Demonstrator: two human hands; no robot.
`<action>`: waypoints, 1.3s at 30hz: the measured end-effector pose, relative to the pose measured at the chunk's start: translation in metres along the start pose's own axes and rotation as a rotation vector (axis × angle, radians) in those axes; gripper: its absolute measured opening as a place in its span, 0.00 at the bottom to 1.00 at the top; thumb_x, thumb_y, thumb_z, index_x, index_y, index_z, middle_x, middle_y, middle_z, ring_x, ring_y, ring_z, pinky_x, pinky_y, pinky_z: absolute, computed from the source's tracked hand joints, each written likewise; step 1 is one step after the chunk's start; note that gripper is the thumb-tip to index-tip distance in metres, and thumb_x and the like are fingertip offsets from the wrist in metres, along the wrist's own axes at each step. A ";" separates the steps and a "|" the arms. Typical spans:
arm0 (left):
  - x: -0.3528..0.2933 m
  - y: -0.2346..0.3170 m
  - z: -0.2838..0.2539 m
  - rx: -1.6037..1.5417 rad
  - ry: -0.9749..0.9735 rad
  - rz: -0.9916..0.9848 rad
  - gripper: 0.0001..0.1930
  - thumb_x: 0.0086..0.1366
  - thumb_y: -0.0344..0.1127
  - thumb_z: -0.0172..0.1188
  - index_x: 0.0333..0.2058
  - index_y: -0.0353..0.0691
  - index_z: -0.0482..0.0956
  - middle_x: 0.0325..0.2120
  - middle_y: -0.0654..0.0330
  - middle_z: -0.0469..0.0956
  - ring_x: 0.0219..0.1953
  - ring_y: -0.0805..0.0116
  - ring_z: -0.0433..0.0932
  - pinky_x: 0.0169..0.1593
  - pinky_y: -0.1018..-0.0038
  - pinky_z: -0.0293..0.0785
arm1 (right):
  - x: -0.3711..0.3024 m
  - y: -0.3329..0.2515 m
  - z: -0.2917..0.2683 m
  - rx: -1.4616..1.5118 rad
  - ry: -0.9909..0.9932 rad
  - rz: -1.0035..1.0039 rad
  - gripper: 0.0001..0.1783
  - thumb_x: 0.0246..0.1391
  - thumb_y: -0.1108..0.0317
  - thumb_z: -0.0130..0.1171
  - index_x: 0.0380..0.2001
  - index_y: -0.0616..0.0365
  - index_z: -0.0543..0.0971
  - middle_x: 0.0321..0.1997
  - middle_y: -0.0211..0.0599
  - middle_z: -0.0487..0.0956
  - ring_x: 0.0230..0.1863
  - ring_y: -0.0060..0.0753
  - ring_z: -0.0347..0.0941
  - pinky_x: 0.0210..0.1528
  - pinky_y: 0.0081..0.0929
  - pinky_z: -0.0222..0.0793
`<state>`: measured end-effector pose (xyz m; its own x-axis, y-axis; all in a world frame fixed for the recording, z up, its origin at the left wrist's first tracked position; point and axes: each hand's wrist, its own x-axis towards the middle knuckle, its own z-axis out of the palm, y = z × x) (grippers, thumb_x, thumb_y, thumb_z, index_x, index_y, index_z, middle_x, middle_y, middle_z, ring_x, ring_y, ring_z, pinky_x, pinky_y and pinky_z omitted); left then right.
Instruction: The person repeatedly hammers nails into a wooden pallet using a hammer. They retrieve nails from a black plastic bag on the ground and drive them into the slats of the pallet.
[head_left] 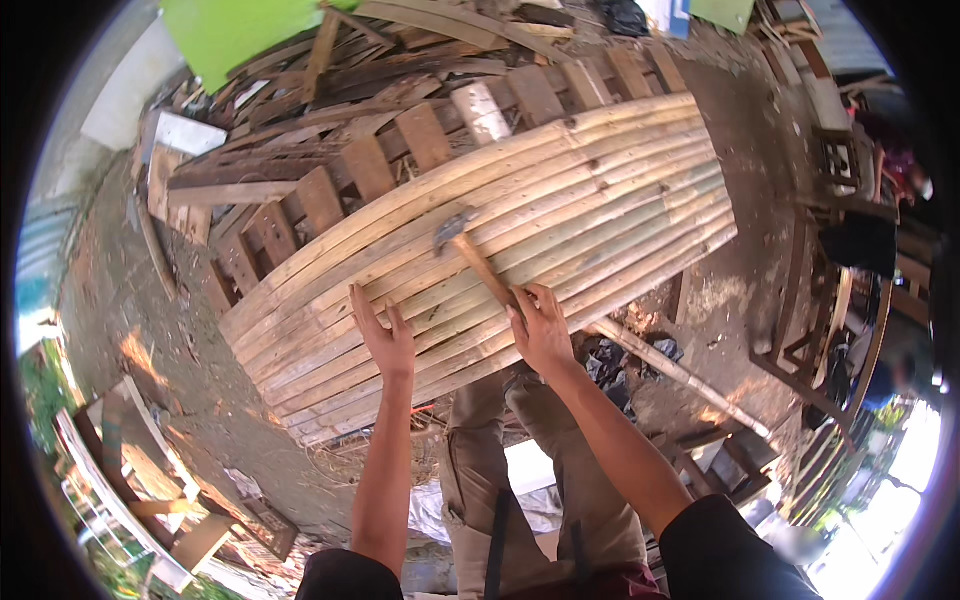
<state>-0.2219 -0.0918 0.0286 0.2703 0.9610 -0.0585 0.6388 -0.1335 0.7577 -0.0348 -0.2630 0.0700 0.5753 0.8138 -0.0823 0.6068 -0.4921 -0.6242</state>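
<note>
A claw hammer [483, 267] with a dark metal head and wooden handle lies slantwise over a panel of pale bamboo slats [600, 215]. The end of its handle sits between the thumb and fingers of my right hand [545, 335]; whether its head touches the slats I cannot tell. To the left, my left hand [388, 338] rests on the slats near the front edge, fingers apart and holding nothing. Short wooden boards [371, 168] stick out from under the panel's far edge.
Scrap timber [380, 75] is piled beyond the panel. A long pole [685, 375] slants across the ground at the right, near black plastic [610, 372]. Wooden frames [815, 330] stand at far right, with a person [900, 165] behind. A wooden piece of furniture [150, 490] sits at lower left.
</note>
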 end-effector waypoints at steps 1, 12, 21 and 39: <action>-0.018 0.028 0.014 -0.052 -0.050 0.055 0.27 0.75 0.33 0.51 0.69 0.34 0.61 0.69 0.42 0.61 0.73 0.46 0.57 0.73 0.55 0.51 | -0.013 0.004 -0.012 0.068 0.045 0.059 0.21 0.60 0.70 0.61 0.56 0.63 0.76 0.53 0.51 0.71 0.53 0.55 0.71 0.56 0.47 0.69; -0.219 0.227 0.173 -0.289 -1.057 0.632 0.20 0.69 0.21 0.54 0.59 0.37 0.75 0.43 0.54 0.83 0.42 0.54 0.81 0.45 0.61 0.77 | -0.224 0.107 -0.131 0.336 0.564 0.645 0.13 0.58 0.81 0.59 0.47 0.62 0.79 0.44 0.45 0.79 0.40 0.48 0.80 0.41 0.35 0.76; -0.334 0.107 0.333 0.200 -1.688 0.812 0.15 0.69 0.30 0.54 0.52 0.35 0.78 0.45 0.46 0.82 0.47 0.44 0.81 0.50 0.56 0.78 | -0.387 0.283 0.028 0.300 0.637 1.151 0.10 0.58 0.74 0.60 0.43 0.64 0.78 0.41 0.52 0.80 0.43 0.57 0.78 0.45 0.46 0.74; -0.418 -0.100 0.555 0.815 -1.330 1.758 0.38 0.63 0.49 0.66 0.68 0.42 0.65 0.70 0.63 0.61 0.66 0.67 0.63 0.61 0.62 0.61 | -0.393 0.520 0.244 0.023 0.704 1.176 0.23 0.52 0.64 0.70 0.52 0.52 0.80 0.49 0.50 0.76 0.51 0.53 0.74 0.52 0.46 0.72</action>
<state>0.0009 -0.6148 -0.3837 0.6002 -0.7094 -0.3694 -0.6762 -0.6968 0.2394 -0.0792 -0.7629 -0.4114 0.8986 -0.4072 -0.1632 -0.4333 -0.7662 -0.4746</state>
